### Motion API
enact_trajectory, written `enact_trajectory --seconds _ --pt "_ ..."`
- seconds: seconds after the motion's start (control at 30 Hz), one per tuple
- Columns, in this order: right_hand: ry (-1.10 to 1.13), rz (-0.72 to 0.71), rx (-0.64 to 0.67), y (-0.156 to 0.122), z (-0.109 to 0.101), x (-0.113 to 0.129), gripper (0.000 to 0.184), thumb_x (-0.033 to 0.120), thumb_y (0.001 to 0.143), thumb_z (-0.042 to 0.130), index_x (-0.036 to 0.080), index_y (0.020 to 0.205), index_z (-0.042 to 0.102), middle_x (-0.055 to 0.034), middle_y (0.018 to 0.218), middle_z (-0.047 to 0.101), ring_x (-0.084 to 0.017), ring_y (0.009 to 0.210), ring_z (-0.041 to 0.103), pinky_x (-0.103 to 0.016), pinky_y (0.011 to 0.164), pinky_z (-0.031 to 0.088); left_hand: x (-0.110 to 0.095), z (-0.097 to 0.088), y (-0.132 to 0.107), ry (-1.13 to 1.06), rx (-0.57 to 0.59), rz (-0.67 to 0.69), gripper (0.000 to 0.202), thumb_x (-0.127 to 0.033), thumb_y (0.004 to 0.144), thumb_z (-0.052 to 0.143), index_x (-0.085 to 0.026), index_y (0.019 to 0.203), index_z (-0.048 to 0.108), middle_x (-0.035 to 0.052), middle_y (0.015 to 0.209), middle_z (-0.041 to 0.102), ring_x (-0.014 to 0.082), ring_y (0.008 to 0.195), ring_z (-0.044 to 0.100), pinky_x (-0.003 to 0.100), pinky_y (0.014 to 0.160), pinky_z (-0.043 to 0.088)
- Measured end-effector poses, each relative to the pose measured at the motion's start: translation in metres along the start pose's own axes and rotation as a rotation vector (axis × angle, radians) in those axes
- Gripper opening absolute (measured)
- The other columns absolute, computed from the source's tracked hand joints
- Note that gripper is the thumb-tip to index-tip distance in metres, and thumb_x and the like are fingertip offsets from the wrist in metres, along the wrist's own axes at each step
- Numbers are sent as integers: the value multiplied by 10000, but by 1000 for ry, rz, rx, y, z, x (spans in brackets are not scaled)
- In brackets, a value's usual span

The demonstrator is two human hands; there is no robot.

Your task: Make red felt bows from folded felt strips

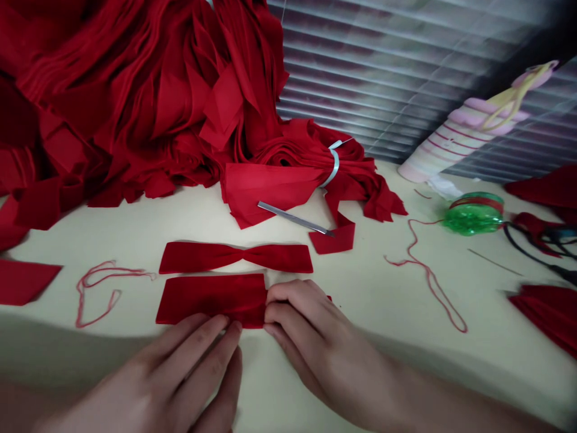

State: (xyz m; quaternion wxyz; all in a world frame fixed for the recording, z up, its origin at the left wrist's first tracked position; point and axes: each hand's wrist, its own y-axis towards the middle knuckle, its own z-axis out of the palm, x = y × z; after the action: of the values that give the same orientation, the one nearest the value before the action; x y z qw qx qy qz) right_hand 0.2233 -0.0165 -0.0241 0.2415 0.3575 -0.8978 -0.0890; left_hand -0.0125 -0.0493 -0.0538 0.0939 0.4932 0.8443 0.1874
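A flat red velvet strip (210, 299) lies on the cream table (360, 282) just in front of me. My right hand (302, 328) is closed, pinching the strip's right end between thumb and fingers. My left hand (189, 373) rests below the strip with fingers stretched out, their tips touching its lower edge near the middle. Just behind lies a red bow-shaped piece (235, 257), pinched at its centre.
A big heap of red fabric (126, 102) fills the back left, with a tied bundle (311, 162) and a metal strip (293, 218) beside it. Red thread (428, 276), another thread loop (101, 282), a green spool (473, 213) and scissors (541, 240) lie at right.
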Motion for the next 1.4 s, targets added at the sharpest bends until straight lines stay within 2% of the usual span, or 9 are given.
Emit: enact_trajectory --seconds 0.27,0.53,0.67,0.93,1.27,1.4 --pt "-76 -63 -25 -1 0 0 230 24 883 412 110 851 623 -93 912 594 -189 803 521 -349 738 454 0 2 -2 32 -7 30 453 -334 809 591 -81 1184 570 177 1319 521 357 1291 401 481 1119 288" --pt "-18 -61 -77 -2 0 0 181 58 897 473 105 882 647 -81 889 612 -180 810 540 -333 732 465 -1 4 -4 36 -10 24 439 -316 821 575 -89 1197 565 163 1313 531 343 1261 440 498 1076 354" --pt "-45 -29 -37 -1 0 1 191 110 921 464 113 847 640 -92 898 608 -195 827 541 -344 735 467 5 0 -1 58 7 71 454 -333 820 585 -87 1201 563 161 1306 535 339 1266 434 489 1100 311" --pt "-77 -61 12 1 -1 3 186 -10 829 459 93 817 614 -107 916 564 -210 838 491 -362 744 429 14 -12 8 84 51 146 507 -411 769 660 -107 1167 586 153 1245 572 352 1285 398 461 1142 196" --pt "-321 -152 96 2 -1 8 201 -11 831 433 89 858 606 -136 941 579 -236 854 505 -408 770 368 13 -13 10 95 61 159 527 -440 753 674 -118 1162 590 139 1229 579 353 1286 388 451 1146 174" --pt "-328 -153 102 1 0 8 244 -23 837 395 87 872 610 -139 941 583 -232 838 498 -405 753 368 14 -15 13 96 52 157 511 -442 762 665 -119 1151 594 144 1220 583 354 1275 399 454 1144 174"
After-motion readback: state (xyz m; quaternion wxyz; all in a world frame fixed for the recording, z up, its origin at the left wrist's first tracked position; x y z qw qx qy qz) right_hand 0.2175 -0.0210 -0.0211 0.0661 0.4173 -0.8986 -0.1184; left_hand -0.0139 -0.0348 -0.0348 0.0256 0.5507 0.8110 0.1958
